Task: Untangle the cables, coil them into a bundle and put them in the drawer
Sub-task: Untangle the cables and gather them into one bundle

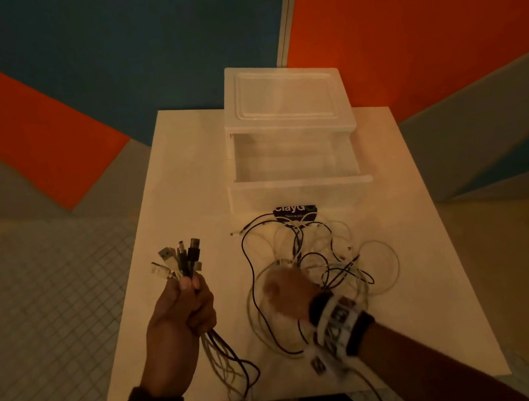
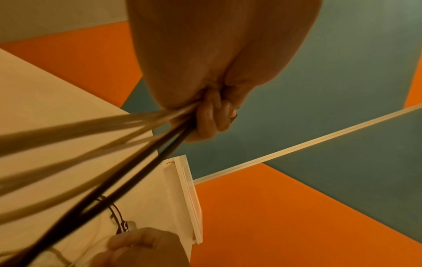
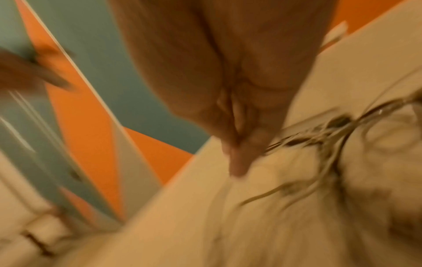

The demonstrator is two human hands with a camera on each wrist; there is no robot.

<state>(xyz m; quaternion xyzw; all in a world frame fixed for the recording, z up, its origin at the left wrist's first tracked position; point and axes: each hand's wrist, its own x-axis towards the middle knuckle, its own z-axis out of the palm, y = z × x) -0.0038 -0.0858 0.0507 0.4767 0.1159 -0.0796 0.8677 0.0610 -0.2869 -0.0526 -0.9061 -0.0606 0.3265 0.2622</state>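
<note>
My left hand is raised over the table's left side and grips a bunch of black and white cable ends, plugs sticking up. Their strands run taut out of the fist and hang past the front edge. The rest lies as a loose cable tangle on the white table. My right hand sits on the tangle's left part. In the blurred right wrist view its fingertips are bunched together on strands of the tangle. The clear drawer stands pulled open behind.
The clear plastic drawer unit stands at the table's back middle, its edge also in the left wrist view. A dark printed label lies in front of the drawer. Orange and blue walls surround the table; tiled floor lies to the left.
</note>
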